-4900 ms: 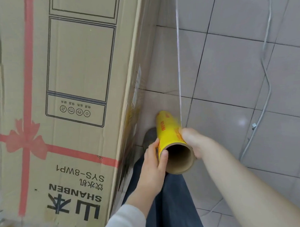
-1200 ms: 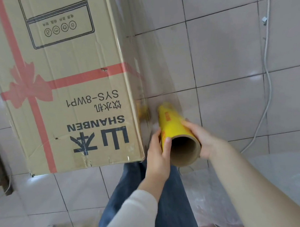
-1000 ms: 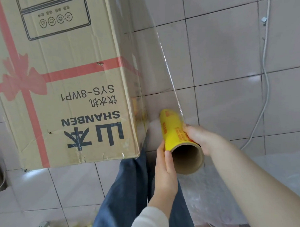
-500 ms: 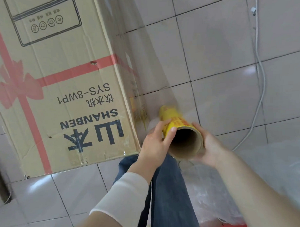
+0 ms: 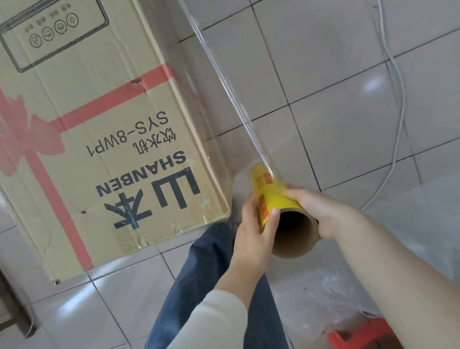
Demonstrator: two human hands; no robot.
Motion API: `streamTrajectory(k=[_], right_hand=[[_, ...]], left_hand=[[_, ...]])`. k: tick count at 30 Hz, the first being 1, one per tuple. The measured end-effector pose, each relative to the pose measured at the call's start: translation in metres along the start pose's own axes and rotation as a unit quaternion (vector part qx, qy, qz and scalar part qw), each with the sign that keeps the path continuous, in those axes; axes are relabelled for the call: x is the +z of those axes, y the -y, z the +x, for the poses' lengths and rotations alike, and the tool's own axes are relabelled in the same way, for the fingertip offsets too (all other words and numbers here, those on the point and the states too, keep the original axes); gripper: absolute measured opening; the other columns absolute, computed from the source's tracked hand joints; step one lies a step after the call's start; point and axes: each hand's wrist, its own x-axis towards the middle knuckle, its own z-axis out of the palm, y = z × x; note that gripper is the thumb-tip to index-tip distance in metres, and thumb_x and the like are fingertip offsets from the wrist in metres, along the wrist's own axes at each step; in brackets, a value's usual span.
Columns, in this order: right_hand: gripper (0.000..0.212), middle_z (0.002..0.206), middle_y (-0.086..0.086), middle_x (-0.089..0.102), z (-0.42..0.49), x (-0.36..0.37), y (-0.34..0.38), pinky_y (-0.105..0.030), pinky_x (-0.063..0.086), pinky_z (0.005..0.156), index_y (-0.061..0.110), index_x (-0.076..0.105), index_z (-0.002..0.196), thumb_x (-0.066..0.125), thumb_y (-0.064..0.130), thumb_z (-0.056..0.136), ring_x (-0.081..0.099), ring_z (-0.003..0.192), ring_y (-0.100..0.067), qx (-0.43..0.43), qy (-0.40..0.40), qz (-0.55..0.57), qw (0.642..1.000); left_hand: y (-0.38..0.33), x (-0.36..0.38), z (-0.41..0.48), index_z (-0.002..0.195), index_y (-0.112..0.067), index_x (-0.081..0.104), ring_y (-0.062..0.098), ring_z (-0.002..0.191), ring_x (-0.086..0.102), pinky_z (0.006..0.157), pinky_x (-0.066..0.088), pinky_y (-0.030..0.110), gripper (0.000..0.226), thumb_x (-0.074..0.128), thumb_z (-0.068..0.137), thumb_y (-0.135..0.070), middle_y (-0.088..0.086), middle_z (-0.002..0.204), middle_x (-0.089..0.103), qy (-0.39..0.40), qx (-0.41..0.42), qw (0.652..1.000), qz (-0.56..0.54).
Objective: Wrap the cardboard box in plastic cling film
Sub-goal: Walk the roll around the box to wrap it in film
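Observation:
A tall cardboard box (image 5: 96,121) with a red printed ribbon and black lettering stands on the tiled floor at the left. Beside its near right corner I hold a yellow cling film roll (image 5: 274,196), its open cardboard core facing me. My left hand (image 5: 252,233) grips the roll's left side with the thumb on top. My right hand (image 5: 321,213) grips its right side. A taut sheet of clear film (image 5: 231,90) runs from the roll up and back along the box's right face.
Grey floor tiles (image 5: 324,66) lie all around. A white cable (image 5: 395,95) trails along the right. Crumpled clear plastic (image 5: 319,296) and a red object (image 5: 359,337) lie at the lower right. My jeans leg (image 5: 214,292) is below the roll. A dark object (image 5: 4,299) sits at the left edge.
The view has shifted along the box towards its near corner. The roll has tipped slightly and the film edge now stands out taut. Both hands keep hold of the roll.

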Motion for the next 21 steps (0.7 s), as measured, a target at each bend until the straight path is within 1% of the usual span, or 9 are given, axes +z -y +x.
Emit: streamTrajectory(k=[3,6,8,10,12,14,16,19,21], right_hand=[[0.041,0.12,-0.012,0.062,0.006,0.002,-0.007,-0.042,0.048,0.083,0.031,0.048,0.133,0.045,0.046,0.094,0.06,0.102,-0.03,-0.003,-0.006,-0.011,1.0],[0.048,0.109,-0.013,0.067,0.006,-0.008,-0.026,-0.036,0.051,0.075,0.026,0.054,0.127,0.042,0.056,0.091,0.061,0.095,-0.028,0.017,-0.024,0.063,0.998],[0.043,0.089,-0.013,0.071,0.0,-0.011,-0.037,-0.031,0.05,0.068,0.02,0.062,0.116,0.044,0.05,0.092,0.064,0.079,-0.025,0.019,-0.004,0.149,0.989],[0.038,0.089,-0.014,0.071,-0.003,-0.009,-0.05,-0.036,0.051,0.074,0.017,0.062,0.116,0.047,0.044,0.093,0.065,0.078,-0.026,0.012,0.013,0.172,0.985],[0.035,0.1,-0.014,0.069,-0.005,-0.004,-0.061,-0.04,0.051,0.082,0.025,0.056,0.124,0.051,0.039,0.093,0.065,0.086,-0.028,0.007,0.013,0.152,0.988],[0.029,0.096,-0.01,0.068,-0.013,0.006,-0.062,-0.035,0.051,0.076,0.025,0.054,0.124,0.047,0.031,0.096,0.064,0.083,-0.025,-0.003,0.018,0.123,0.992],[0.034,0.101,-0.009,0.065,-0.017,0.017,-0.062,-0.03,0.049,0.072,0.023,0.048,0.132,0.043,0.026,0.099,0.062,0.087,-0.024,0.003,0.009,0.054,0.998],[0.05,0.136,-0.01,0.05,-0.014,0.035,-0.062,-0.033,0.043,0.096,0.026,0.031,0.146,0.043,0.033,0.098,0.052,0.118,-0.028,-0.018,-0.021,-0.061,0.998],[0.055,0.142,-0.009,0.044,-0.007,0.041,-0.065,-0.036,0.038,0.105,0.027,0.026,0.149,0.044,0.035,0.097,0.048,0.124,-0.029,-0.015,-0.03,-0.056,0.998]], left_hand=[[0.0,-0.005,0.008,0.138,-0.029,0.038,-0.001,0.119,0.035,0.095,0.024,0.012,0.056,0.043,0.087,-0.05,-0.013,0.139,0.041,0.025,0.048,0.998,0.02],[0.01,-0.005,0.008,0.135,-0.028,0.043,0.004,0.117,0.04,0.097,0.028,0.018,0.044,0.043,0.093,-0.044,-0.004,0.138,0.046,-0.011,0.041,0.999,0.015],[0.02,0.002,-0.003,0.134,-0.027,0.043,0.009,0.119,0.045,0.101,0.034,0.026,0.064,0.039,0.081,-0.064,-0.001,0.134,0.049,-0.021,0.033,0.999,0.007],[0.035,0.013,-0.022,0.137,-0.027,0.036,0.011,0.124,0.044,0.106,0.035,0.031,0.083,0.03,0.069,-0.074,-0.002,0.136,0.047,-0.017,0.015,1.0,0.005],[0.05,0.019,-0.042,0.14,-0.034,0.028,-0.002,0.128,0.037,0.108,0.031,0.023,0.083,0.026,0.069,-0.077,-0.014,0.142,0.039,-0.012,-0.002,1.0,-0.005],[0.061,0.018,-0.058,0.136,-0.053,0.015,-0.022,0.124,0.027,0.105,0.026,0.012,0.074,0.023,0.068,-0.083,-0.031,0.142,0.029,-0.008,-0.004,1.0,-0.012],[0.068,0.013,-0.065,0.129,-0.063,0.01,-0.021,0.125,0.026,0.1,0.025,0.008,0.069,0.023,0.066,-0.088,-0.035,0.139,0.027,0.0,-0.012,1.0,-0.001],[0.067,0.0,-0.062,0.123,-0.058,0.022,0.0,0.122,0.042,0.085,0.032,0.003,0.041,0.033,0.084,-0.067,-0.025,0.13,0.042,0.017,-0.045,0.999,0.012],[0.065,-0.011,-0.052,0.119,-0.05,0.024,0.005,0.117,0.045,0.076,0.034,0.003,0.031,0.038,0.092,-0.049,-0.018,0.131,0.044,0.028,-0.055,0.997,0.037]])
